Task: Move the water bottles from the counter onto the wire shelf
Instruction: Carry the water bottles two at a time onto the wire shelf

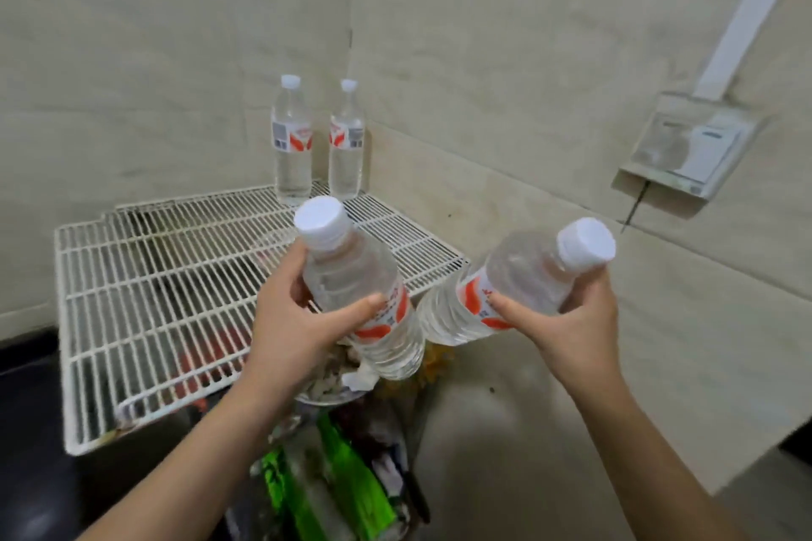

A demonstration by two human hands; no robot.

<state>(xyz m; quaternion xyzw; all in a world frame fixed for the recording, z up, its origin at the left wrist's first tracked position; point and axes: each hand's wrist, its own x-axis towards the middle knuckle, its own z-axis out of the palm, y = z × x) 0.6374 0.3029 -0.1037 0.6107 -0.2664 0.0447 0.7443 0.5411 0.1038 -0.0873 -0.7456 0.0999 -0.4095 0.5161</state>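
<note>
At 6 o'clock, nearest the camera, lies a crumpled green wrapper (351,488) among blurred clutter. Just beyond it is a bowl of scraps (327,389), partly hidden by the left forearm.

Above the bowl, the left hand (290,321) is wrapped round the left-held bottle (351,277) at its upper body. The thumb lies across the front by the orange label and the fingers curl behind. This bottle tilts, with its white cap toward 11 o'clock and its base down toward 5.

At 3 o'clock from it, the right hand (567,321) clasps the right-held bottle (518,277) the same way, thumb on the label and fingers curled behind near the neck. This one leans hard, cap toward 2 o'clock and base toward 8. The two bases come close together, but I cannot tell whether they touch. Both bottles are in the air, over the pale counter (527,430) and the shelf's near right edge.

The white wire shelf (154,299) spreads from centre out to 9 o'clock. At its far corner, around 12 o'clock, two bottles stand upright side by side near the tiled wall: the far left bottle (292,141) and the far right bottle (347,141).

At 2 o'clock on the right wall hangs a wall box (690,145), with a white conduit (747,4) rising from it.
</note>
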